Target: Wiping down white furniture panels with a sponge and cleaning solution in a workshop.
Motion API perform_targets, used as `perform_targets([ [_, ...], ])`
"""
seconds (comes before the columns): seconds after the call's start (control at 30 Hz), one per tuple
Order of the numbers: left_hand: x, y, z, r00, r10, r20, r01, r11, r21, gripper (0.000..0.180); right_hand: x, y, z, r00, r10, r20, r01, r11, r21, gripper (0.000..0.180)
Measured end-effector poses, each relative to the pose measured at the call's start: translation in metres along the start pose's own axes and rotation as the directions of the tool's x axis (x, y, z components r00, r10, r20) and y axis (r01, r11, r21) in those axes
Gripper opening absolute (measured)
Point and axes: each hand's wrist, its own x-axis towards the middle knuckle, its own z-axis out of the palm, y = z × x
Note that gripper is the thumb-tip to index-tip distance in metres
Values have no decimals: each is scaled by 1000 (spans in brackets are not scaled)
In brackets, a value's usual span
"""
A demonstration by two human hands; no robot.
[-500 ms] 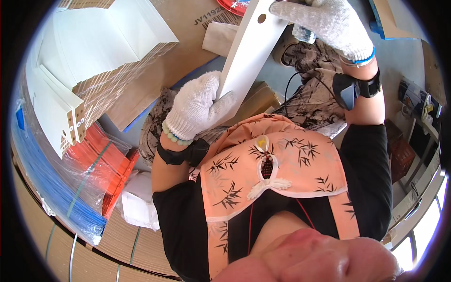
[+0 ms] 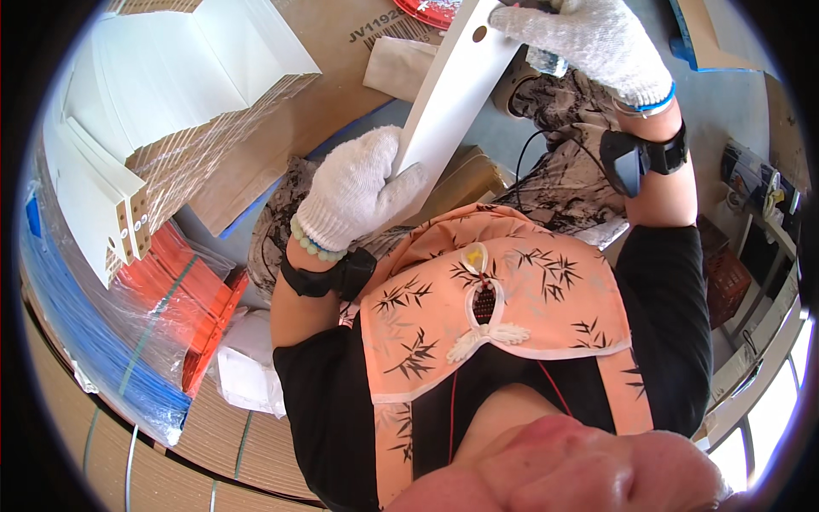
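A long white board (image 2: 461,90) with a round hole at its far end slants across in front of me. My left hand (image 2: 357,186), in a white knit glove, is closed around the board's near end, thumb on the face. At the far end, my gloved right hand (image 2: 597,51) grips the board's right edge, its thumb beside the hole. Under the right palm shows a small clear, shiny piece (image 2: 547,62), too hidden to name. The right fingers are partly cut off by the upper edge.
Stacked white boards (image 2: 196,72) stand at the far left, with drilled white boards (image 2: 107,200) nearer. Plastic-wrapped orange pieces (image 2: 175,290) and blue strips (image 2: 94,316) lie left. A cardboard carton (image 2: 465,183) sits below the held board; a red tray (image 2: 426,10) is at the far edge.
Both hands keep their grip on the white board. The whole scene sits very slightly further left in the picture; the board has barely moved.
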Motion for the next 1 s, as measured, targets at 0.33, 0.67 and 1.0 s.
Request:
perform_targets([
  [0.33,18,14,-6,998,-51,22,51,999,-10,30,10,45,15,854,-474,-217,265,753,-602,30],
  [0.67,37,-25,-4,981,-31,-191,-66,874,-482,45,-83,45,-74,748,375,-547,-128,891,435,33],
  [1.0,0,-73,-15,818,318,-479,-323,943,75,57,-84,112,-74,832,424,-358,258,276,926,17],
])
